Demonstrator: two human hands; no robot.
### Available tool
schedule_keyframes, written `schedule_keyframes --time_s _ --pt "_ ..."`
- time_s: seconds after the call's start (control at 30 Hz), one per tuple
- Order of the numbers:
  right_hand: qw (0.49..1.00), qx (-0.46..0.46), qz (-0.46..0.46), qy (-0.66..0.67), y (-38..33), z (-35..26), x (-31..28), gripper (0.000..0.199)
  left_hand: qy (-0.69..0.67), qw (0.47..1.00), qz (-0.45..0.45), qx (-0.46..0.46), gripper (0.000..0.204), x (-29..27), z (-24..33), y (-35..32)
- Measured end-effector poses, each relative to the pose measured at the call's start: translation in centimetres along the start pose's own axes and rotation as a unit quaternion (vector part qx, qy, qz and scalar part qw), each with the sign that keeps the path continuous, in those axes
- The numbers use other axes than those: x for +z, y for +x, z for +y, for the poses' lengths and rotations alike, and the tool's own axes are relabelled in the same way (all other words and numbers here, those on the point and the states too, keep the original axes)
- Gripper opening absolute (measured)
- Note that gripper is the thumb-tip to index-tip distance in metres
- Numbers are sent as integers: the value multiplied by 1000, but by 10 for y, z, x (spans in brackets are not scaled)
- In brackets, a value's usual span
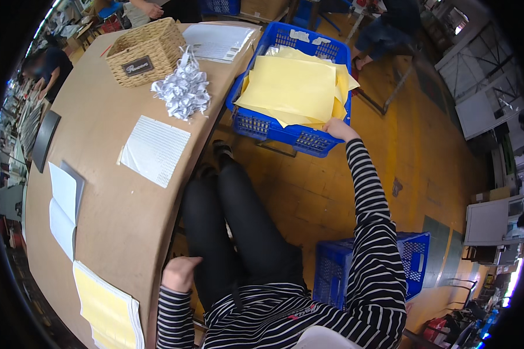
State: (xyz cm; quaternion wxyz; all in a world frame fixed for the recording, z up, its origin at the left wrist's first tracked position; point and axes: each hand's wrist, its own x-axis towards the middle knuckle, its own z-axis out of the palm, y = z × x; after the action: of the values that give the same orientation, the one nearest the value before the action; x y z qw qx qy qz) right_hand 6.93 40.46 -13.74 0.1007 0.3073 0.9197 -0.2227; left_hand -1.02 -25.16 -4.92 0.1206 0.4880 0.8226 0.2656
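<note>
My right hand (340, 130) reaches to the near right corner of a blue plastic crate (251, 125). Its fingers are bent over the spot where yellow sheets (294, 86) meet the rim, and I cannot make out which of the two they grip. The sheets lie loosely stacked and overhang the crate. Low at the table's edge, beside my thigh, my left hand (180, 273) is curled closed with the thumb sticking out; nothing shows in it.
On the brown table (105, 203) are a woven basket (151, 52), a heap of white tags (183, 90), printed sheets (155, 150), an open booklet (64, 209) and a yellow-topped paper stack (108, 302). A second blue crate (416, 262) stands on my right. People work farther off.
</note>
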Motion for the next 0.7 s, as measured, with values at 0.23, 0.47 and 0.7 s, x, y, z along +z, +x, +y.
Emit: schedule_keyframes --time_s 0.23,0.47,0.7 --pt "936 90 -268 -211 58 17 23 43 -73 997 7 -10 18 66 1 47" --pt "972 211 -99 11 51 18 47 51 49 996 75 10 17 88 1 45" --pt "977 123 -36 171 50 10 38 47 40 997 68 10 17 90 -4 46"
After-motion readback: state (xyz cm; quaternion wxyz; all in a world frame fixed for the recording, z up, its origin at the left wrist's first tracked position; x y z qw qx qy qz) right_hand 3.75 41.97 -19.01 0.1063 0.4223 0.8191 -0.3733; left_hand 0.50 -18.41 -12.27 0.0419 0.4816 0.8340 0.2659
